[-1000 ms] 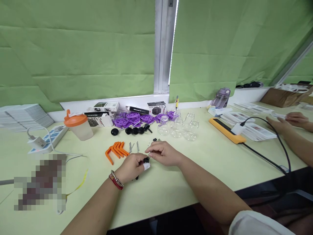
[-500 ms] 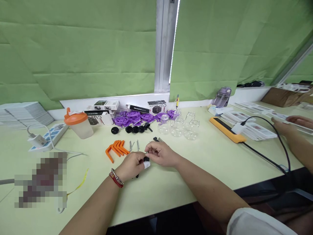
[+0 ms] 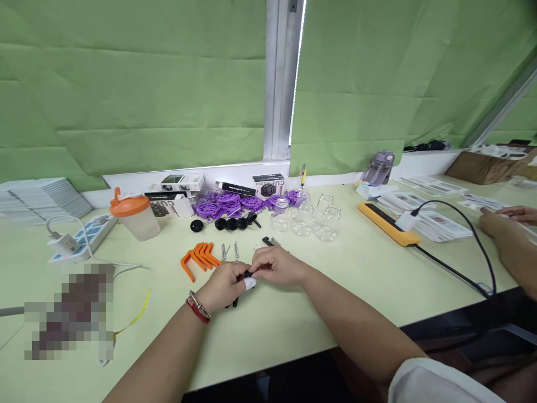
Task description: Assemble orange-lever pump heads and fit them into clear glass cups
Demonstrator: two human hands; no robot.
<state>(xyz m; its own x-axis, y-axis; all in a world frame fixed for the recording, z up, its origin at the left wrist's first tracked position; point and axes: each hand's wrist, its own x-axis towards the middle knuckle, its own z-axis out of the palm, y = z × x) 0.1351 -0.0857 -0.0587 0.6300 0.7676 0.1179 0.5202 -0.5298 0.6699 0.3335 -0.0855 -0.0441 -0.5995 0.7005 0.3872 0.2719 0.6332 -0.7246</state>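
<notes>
My left hand (image 3: 224,284) is closed on a small black part (image 3: 248,273), its thumb wrapped in white. From the right, the fingers of my right hand (image 3: 280,266) pinch the same part, and they hide most of it. Black pieces (image 3: 235,303) peek out on the table below my left hand. Orange bent pieces (image 3: 200,258) lie just beyond that hand, beside several metal screws (image 3: 236,251). Past my right hand are a spring (image 3: 275,242) and a short black piece (image 3: 266,240).
Purple plastic parts (image 3: 229,202), black round-headed parts (image 3: 232,224), clear glass-like cups (image 3: 302,225) and boxes (image 3: 174,206) line the back. A shaker bottle (image 3: 136,215) and a power strip (image 3: 90,235) stand left. At right are an orange power strip (image 3: 388,225), printed card stacks (image 3: 444,224) and another person's hands (image 3: 497,226).
My right fingers have come down over the black part, covering more of it, and both hands stay close together. The other person's hands at right have shifted slightly.
</notes>
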